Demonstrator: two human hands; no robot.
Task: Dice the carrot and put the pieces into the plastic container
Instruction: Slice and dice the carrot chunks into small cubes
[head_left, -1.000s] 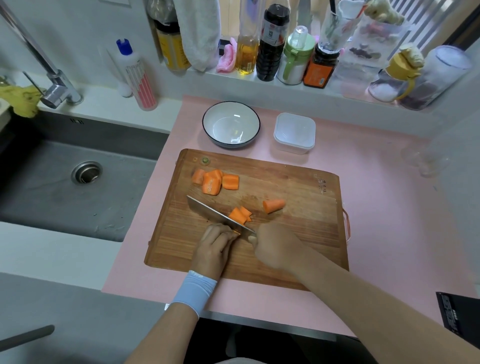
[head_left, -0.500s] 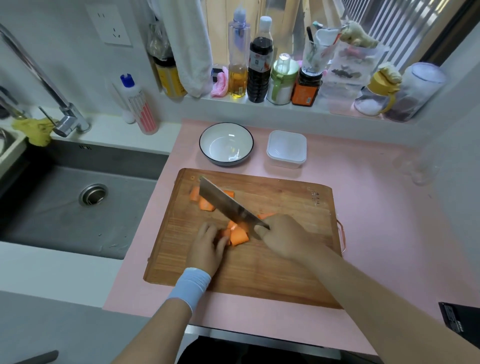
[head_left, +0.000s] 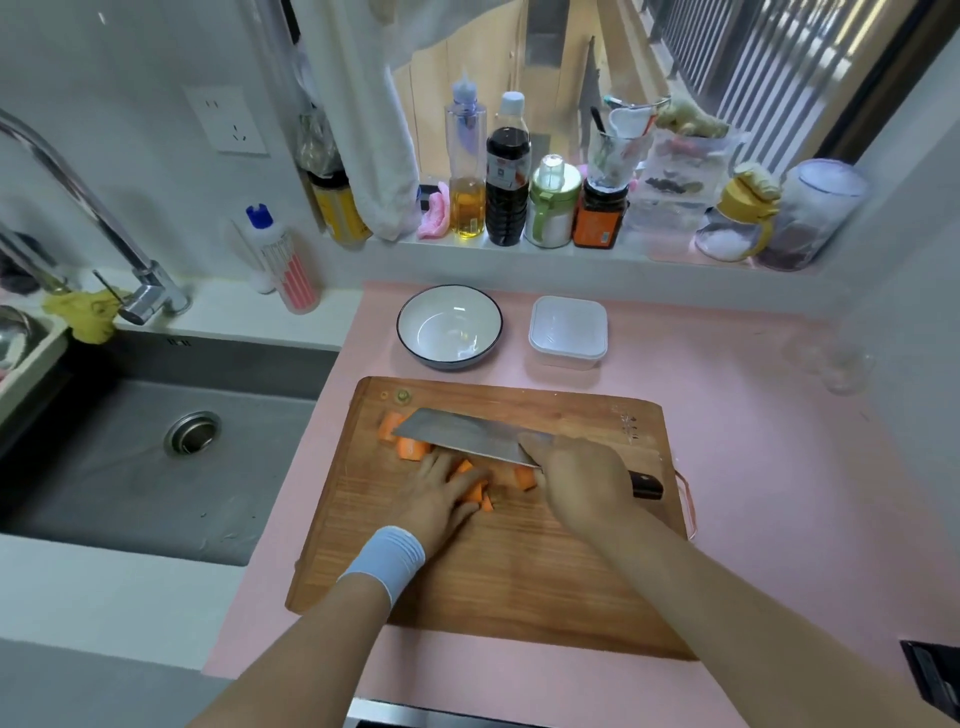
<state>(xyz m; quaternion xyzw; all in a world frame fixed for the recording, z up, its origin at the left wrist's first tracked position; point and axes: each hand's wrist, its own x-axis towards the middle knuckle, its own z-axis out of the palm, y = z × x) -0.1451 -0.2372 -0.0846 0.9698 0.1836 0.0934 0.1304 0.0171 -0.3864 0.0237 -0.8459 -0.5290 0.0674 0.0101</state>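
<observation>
Wooden rectangular cutting board (head_left: 519, 587) on the pink-covered table (head_left: 753, 441); one view only, the head camera.

Progress: the carrot is already in coarse orange carrot chunks (head_left: 410, 448), all on the board. One cluster sits near the board's far-left corner, partly under the blade. Another lies at the board's middle, under the left hand (head_left: 441, 496). These look too big for dice, so I judge the cutting roughly half done. The square clear plastic container (head_left: 569, 358), just beyond the board's far edge, holds nothing, so the transfer is not begun. A white dark-rimmed bowl (head_left: 431, 312) beside it is also bare.

Hands: the left fingers (head_left: 470, 480) lie nearly straight on the middle chunks, pressing rather than gripping. The right hand (head_left: 582, 483) is wrapped round the dark handle of the broad steel cleaver (head_left: 462, 434).

Orientation: no whole carrot is left, so it has no single long axis. The chunks string out from the board's far-left corner toward its centre. The cleaver follows that line, with its tip at the far-left corner and its handle toward the board's right edge.
</observation>
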